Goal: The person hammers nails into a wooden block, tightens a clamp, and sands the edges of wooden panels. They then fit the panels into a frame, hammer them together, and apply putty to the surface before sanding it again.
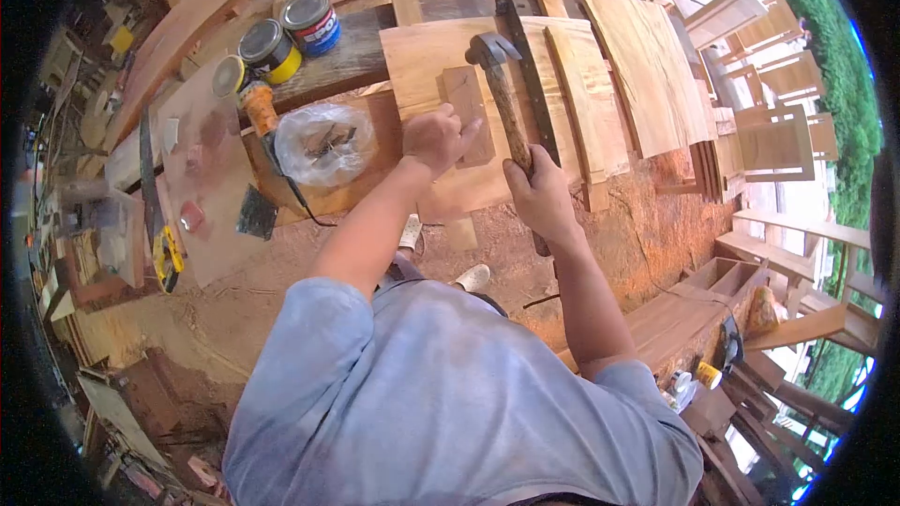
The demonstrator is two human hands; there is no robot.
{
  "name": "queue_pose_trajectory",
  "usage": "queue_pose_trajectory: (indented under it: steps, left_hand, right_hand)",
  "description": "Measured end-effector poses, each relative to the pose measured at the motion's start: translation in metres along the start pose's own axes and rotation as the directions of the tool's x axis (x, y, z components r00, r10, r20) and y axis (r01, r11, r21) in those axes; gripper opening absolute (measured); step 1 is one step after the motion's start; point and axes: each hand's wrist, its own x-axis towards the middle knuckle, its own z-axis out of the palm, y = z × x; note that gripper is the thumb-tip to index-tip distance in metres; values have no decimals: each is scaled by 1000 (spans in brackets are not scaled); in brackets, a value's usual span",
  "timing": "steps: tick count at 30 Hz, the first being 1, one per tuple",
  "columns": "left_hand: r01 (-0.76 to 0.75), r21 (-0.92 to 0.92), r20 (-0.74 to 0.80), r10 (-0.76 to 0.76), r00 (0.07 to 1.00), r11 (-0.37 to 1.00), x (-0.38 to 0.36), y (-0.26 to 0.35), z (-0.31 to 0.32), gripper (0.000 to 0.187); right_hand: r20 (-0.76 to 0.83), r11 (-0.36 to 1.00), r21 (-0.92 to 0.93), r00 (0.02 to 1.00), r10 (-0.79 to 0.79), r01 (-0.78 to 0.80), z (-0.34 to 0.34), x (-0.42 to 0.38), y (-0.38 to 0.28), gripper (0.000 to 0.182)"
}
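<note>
My right hand (544, 192) is wrapped round the lower part of the wooden handle of a claw hammer (507, 112). The hammer's metal head points away from me, above the board. My left hand (438, 138) rests at the left side of a small brown wood block (480, 148), its fingers curled and pinched together. Whatever those fingers may hold is too small to make out. Under the block lies a wide pale wooden panel (412, 61). A long dark metal bar clamp (532, 66) crosses the panel just right of the hammer.
Left of the panel are a clear plastic bag (323, 167) with small dark pieces, an orange power tool (258, 108) with a cord, and several cans, including a blue one (314, 28). A yellow-handled saw (169, 258) lies farther left. Another panel (647, 70) stands right.
</note>
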Motion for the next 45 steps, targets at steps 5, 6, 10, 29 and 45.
queue_pose_trajectory:
  steps: [5,6,10,29,45]
  left_hand:
    - [70,-20,-9,-70,998,997,4,-6,15,54]
    - [55,-12,-15,-55,998,998,3,-5,13,54]
    - [60,34,-8,-59,998,998,6,-2,8,57]
    - [117,-38,62,-114,992,992,4,-5,12,57]
    - [20,40,-76,-16,997,999,-1,-2,14,40]
  right_hand:
    - [104,995,-93,993,48,-38,-12,15,9,31]
    - [60,1000,-11,998,11,-10,-16,17,2,28]
    - [-25,960,277,999,-29,35,-38,11,-35,20]
    - [-138,924,298,969,-207,239,-33,-1,-34,14]
    - [-58,987,50,987,-151,154,17,12,52,25]
